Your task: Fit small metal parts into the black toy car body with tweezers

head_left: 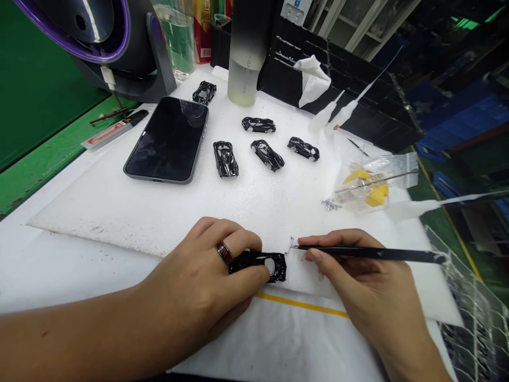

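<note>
My left hand [222,265], with a dark ring on one finger, grips a glossy black toy car body [279,267] low on the white foam sheet [159,212]. To its right, my right hand [353,265] holds black tweezers [369,253] between thumb and fingers. The tweezers' tip points left and is at a tiny silvery piece [291,245], just beside the car's right end. Whether the tip grips that piece is too small to tell. Several more black car bodies [226,159] lie farther back on the foam.
A phone [165,140] lies at the left, near a knife [113,131] and a fan [99,32]. A bottle [246,53] stands behind. At the right are a plastic bag with yellow pieces [376,185], small silvery parts [331,204] and white-tipped droppers [342,114].
</note>
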### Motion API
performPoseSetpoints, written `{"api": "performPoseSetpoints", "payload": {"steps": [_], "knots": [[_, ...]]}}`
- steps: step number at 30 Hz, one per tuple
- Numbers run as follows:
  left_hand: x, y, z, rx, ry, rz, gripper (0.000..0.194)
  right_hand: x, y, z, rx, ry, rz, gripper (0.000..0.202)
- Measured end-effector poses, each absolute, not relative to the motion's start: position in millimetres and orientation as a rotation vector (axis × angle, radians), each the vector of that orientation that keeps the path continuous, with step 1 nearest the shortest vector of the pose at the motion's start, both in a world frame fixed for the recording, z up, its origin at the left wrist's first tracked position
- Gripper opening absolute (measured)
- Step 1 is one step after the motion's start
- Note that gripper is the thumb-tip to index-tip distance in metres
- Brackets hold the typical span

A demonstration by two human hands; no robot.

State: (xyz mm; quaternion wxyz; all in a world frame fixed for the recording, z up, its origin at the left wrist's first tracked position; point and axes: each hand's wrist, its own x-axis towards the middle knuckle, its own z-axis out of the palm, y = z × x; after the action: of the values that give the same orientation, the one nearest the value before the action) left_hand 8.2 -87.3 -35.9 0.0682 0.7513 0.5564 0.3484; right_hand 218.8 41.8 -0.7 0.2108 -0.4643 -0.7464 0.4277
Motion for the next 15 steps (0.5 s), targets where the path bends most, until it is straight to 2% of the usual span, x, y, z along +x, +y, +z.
{"api": "performPoseSetpoints", "payload": {"steps": [15], "knots": [[8.5,-87.1,-36.7,2.279,1.677,1.048,0.023,215.7,39.8,-3.6,-1.274,-2.036,1.195,0.012]]}}
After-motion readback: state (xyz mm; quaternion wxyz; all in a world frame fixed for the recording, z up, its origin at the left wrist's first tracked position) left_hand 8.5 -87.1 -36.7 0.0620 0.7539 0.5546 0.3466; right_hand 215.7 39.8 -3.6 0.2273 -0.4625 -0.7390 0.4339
